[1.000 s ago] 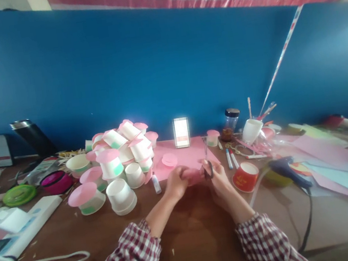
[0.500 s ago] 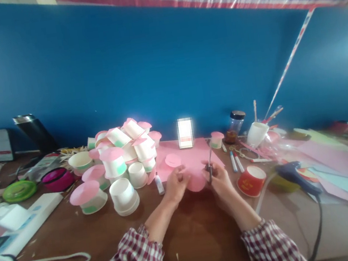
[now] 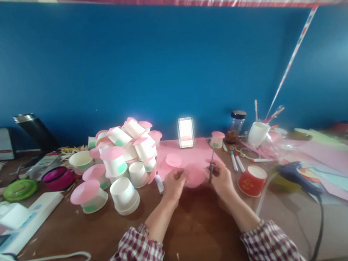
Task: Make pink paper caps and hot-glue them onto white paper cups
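Nearest, two checked sleeves (image 3: 131,253) are stretched over the brown table (image 3: 192,240); between the hands, just short of the pink sheet in view, the pink disc (image 3: 195,176) is held up. By the left hand (image 3: 174,185) the disc is pinched at its left edge, fingers closed; in the right hand (image 3: 222,180) the scissors (image 3: 211,169) are gripped by the handles, blades pointed away; whether the disc is also touched by the right fingers cannot be told.

Since a second ago the disc has been turned from a narrow, tilted strip to a broad round face, and over the last half second it has been raised slightly; its outline is thus laid open to both hands, and the work is judged to be centred on this one piece, with no cup joined to it.

To the left, an upturned white cup (image 3: 123,192) and the glue tube (image 3: 159,183) are passed; to the right, the red cup (image 3: 252,181) and the glue gun (image 3: 300,177). Farther off, a loose disc (image 3: 173,160) is laid on the pink sheet (image 3: 203,150); beside it cups with pink tops are heaped in a pile (image 3: 145,149); behind all, a blue wall (image 3: 164,62) is seen.
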Demonstrator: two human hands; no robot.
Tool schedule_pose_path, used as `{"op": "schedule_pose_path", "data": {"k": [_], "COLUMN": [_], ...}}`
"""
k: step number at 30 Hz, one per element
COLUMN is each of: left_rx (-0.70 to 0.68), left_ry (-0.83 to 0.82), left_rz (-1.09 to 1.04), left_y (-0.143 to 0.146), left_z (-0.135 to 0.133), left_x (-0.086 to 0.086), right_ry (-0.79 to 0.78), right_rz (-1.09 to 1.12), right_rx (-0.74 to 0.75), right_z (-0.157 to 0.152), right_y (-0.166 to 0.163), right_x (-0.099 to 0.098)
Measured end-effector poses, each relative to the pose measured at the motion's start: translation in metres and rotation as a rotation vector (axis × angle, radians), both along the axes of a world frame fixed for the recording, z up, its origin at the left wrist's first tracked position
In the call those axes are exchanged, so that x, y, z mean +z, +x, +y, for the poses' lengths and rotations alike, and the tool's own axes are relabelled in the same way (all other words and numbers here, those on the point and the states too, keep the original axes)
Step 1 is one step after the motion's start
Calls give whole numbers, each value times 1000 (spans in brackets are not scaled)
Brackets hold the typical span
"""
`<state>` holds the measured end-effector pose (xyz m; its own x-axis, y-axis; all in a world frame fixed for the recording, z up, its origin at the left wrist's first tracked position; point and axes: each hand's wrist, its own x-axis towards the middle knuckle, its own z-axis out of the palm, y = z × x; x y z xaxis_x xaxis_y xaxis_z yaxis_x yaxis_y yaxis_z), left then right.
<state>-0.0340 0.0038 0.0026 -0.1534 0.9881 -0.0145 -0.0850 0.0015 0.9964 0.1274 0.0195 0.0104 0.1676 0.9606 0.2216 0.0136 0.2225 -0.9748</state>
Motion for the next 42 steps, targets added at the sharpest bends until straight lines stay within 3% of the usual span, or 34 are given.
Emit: {"op": "schedule_pose_path", "data": {"k": [7,15,20,28,33,42], "left_rx": [-54,9,127,322,360,300], "left_ry": [0,52,43,-3,-19,-18], "left_rz": [42,59,-40,-225,-268,-283], "left_y": [0,-2,-10,-32,-33,-26], "left_z": [-3,-2,5,15,16,10], "left_x": [3,0,6,17,17,20], "right_ry": [-15,-48,-104,-177,-209,-226], "right_rz": [26,42,71,-85,-185,-232], "right_rx": [-31,0,184,548,642,684], "right_z": [-2,-1,-3,-28,-28,-25], "right_y": [0,-1,-5,-9,-9,-9], "right_x": [5,0,-4,20,17,15]}}
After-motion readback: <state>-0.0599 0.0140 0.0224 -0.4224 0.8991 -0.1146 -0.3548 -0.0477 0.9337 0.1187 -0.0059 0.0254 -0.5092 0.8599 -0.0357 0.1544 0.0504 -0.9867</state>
